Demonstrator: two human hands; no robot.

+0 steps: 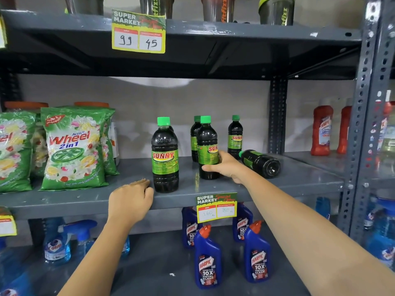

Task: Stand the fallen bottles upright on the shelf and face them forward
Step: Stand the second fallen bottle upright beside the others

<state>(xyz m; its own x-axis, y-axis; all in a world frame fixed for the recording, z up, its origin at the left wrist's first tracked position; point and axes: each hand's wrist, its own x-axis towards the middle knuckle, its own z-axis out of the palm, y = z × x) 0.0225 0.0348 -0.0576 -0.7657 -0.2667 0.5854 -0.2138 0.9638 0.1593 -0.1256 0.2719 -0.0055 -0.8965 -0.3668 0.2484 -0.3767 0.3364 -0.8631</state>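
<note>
Our right hand [226, 166] grips an upright bottle [207, 146]. The fallen bottle [260, 163] lies just right of it, cap pointing left. Our left hand [130, 199] rests open-fingered on the shelf [299, 182] edge.

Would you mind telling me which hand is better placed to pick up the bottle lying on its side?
Right hand: it is beside the fallen bottle. The left hand rests on the shelf edge, further away.

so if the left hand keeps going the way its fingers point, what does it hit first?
Most likely the base of the front Sunny bottle. The left hand rests on the shelf edge, fingers pointing up-right at it. Depth is unclear; it may slip just left.
</note>
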